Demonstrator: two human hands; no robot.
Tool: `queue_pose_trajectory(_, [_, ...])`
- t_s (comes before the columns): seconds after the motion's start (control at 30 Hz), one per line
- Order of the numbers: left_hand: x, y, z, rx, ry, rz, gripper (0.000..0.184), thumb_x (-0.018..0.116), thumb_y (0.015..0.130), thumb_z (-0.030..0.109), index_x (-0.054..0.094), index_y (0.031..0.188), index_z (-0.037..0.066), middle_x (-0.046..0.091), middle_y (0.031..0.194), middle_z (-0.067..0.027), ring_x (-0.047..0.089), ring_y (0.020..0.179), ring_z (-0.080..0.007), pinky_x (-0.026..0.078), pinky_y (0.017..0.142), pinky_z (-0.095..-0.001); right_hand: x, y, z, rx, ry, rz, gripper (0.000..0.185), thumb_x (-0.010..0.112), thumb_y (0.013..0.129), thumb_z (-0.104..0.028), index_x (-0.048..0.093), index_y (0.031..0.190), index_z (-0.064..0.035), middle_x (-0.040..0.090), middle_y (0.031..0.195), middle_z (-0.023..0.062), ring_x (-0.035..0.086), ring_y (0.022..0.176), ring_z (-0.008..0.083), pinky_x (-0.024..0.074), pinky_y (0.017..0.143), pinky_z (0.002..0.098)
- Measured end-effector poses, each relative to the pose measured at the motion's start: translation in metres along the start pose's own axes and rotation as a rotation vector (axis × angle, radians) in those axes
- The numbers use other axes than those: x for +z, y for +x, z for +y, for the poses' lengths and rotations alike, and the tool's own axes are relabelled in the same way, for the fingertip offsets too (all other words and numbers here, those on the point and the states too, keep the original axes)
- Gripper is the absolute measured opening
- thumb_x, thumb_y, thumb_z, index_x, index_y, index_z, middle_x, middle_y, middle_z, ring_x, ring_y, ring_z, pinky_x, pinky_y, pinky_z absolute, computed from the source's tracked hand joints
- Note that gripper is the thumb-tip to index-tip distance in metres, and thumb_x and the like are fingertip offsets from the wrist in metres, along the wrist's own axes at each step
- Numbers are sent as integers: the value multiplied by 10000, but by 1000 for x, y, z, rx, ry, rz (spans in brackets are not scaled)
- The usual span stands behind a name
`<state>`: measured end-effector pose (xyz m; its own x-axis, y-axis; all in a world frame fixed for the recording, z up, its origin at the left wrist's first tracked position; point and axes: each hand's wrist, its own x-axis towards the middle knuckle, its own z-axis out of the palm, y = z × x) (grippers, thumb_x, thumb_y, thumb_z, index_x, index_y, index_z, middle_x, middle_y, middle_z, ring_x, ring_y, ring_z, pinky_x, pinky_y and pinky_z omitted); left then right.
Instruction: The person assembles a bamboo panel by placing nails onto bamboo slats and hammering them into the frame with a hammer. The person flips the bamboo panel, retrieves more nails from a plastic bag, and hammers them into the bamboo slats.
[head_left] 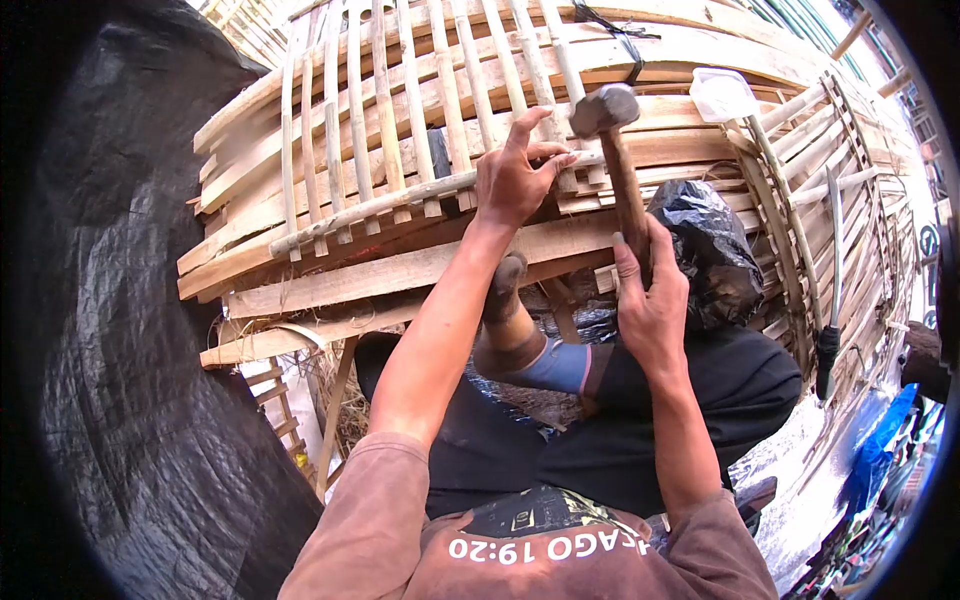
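Observation:
My right hand [652,290] is wrapped round the wooden handle of a hammer [627,170], whose metal head is raised to the right of my left hand. My left hand [517,178] rests at the right part of a round crosspiece [375,212], its thumb and a finger pinched together. Whatever is between those fingertips is too small to make out. Thin wooden slats [385,110] run side by side away from me, their near ends under the crosspiece. Stacked wooden planks [400,272] lie beneath the slats.
A black plastic bag [708,250] lies right of the hammer, near a clear plastic container [724,95]. A long blade with a black handle [828,345] lies farther right, by slatted panels [815,150]. Black sheeting [150,300] hangs at the left. My legs are folded below.

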<state>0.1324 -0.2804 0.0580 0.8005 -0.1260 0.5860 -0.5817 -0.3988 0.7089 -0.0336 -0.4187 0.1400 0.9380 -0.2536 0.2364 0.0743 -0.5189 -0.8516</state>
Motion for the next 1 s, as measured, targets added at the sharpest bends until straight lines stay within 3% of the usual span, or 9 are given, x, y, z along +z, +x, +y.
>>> queue_pose_trajectory(0.2, [-2,0,1,-2,-1,12,652,832,780,254,471,1315,167,762,834,-17,734,714,-239,558,614,-344,13,-3,14,-20,-87,-23,292,591,979,-121,519,1238,-8,658,934,295,646,925,478,508,729,488])
queue_pose_trajectory(0.47, [-2,1,1,11,45,4,614,833,784,262,480,1274,152,763,838,-25,736,714,-237,563,621,-327,3,2,-5,-23,18,49,317,581,995,-134,511,1271,5,660,996,304,638,988,479,512,771,450])
queue_pose_trajectory(0.6, [-1,0,0,19,42,18,608,832,785,272,481,1269,157,763,838,-23,736,716,-231,565,626,-326,8,-2,22,-16,-113,-47,330,577,1002,-170,510,1280,-7,663,954,298,659,932,468,516,757,435])
queue_pose_trajectory(0.73, [-2,0,1,-22,64,8,603,831,785,285,484,1263,163,764,838,-10,735,717,-230,553,615,-332,5,-1,3,15,-57,22,319,577,1002,-174,516,1267,-6,661,911,284,670,879,451,516,743,426])
queue_pose_trajectory(0.77, [-3,0,6,-62,34,-8,588,851,775,165,498,1242,104,767,850,-56,672,767,-152,524,734,-301,4,0,-3,-19,-22,57,310,582,999,-163,518,1260,-7,661,906,278,679,863,434,514,731,427])
queue_pose_trajectory(0.9, [-3,0,5,-27,21,5,595,852,770,154,496,1245,106,766,841,-50,673,762,-153,524,726,-298,7,-2,11,-86,-41,62,311,590,989,-144,515,1258,-8,663,928,279,676,903,441,516,740,443])
queue_pose_trajectory(1.0, [-3,1,2,-37,25,-9,608,834,779,261,476,1260,158,765,841,-3,732,718,-218,549,624,-332,13,-1,22,-29,-95,-4,295,587,990,-156,523,1238,-10,659,949,296,642,942,482,506,737,478])
